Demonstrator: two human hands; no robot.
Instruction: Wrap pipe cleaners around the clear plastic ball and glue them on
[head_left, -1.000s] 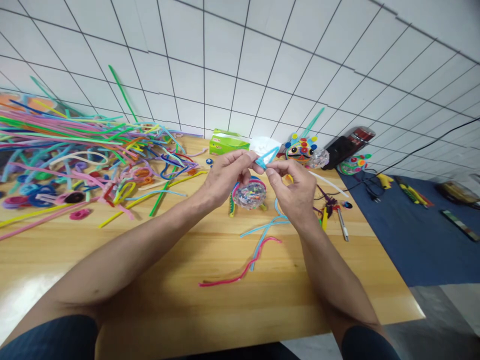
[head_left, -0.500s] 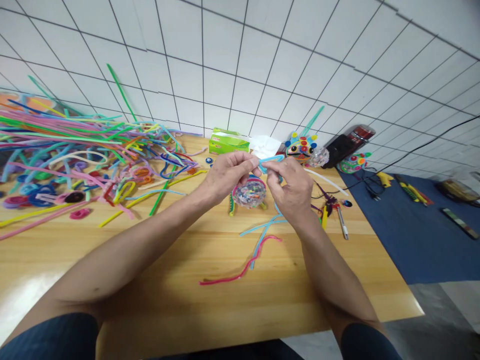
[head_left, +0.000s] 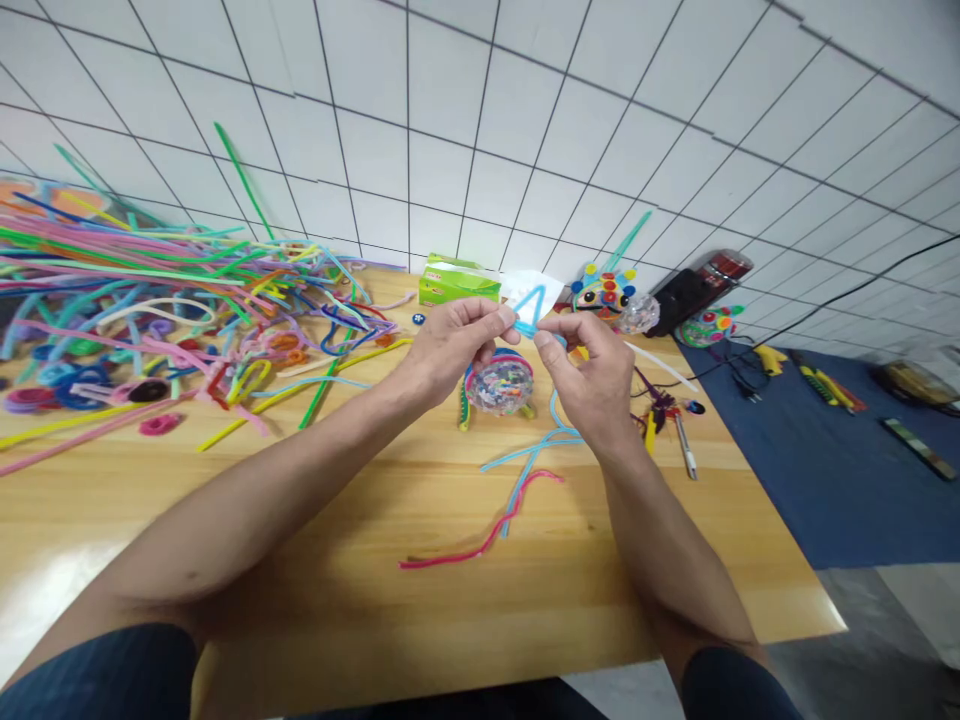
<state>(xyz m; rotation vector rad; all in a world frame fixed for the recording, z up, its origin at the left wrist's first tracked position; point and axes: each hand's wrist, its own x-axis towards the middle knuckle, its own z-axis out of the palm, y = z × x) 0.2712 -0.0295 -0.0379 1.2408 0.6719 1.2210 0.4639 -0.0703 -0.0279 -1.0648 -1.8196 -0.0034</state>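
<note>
One piece of light-blue fuzzy craft stem, bent into a small open triangle [head_left: 525,327], raised above the pale wooden table [head_left: 337,600], apex up and away from the wearer. Left hand [head_left: 459,350]: thumb and forefinger pinched on its left corner. Right hand [head_left: 596,375]: thumb and forefinger closed at its lower right corner, other fingers curled. Below and between the hands: one clear round ball with multicoloured filling [head_left: 501,388], pink and blue stems over its top. Nearer the wearer: loose light-blue stems [head_left: 506,461], crossed; one wavy crimson fuzzy stem [head_left: 442,563], touching a blue one. Behind: one bright green cardboard box [head_left: 457,282], crumpled white tissue [head_left: 517,285] beside it. To the left: one large tangled heap of multicoloured fuzzy stems [head_left: 135,270]. Faults judged possible: triangle skewed or flattened, from uneven pressure of the two pinches; corner sprung open, from a slack bend or an early release; bend creased in the wrong place, from fingertips hiding the joint; piece dropped onto the ball, from a light hold on so thin a stem. Whether its ends are twisted together: cannot be told.
</note>
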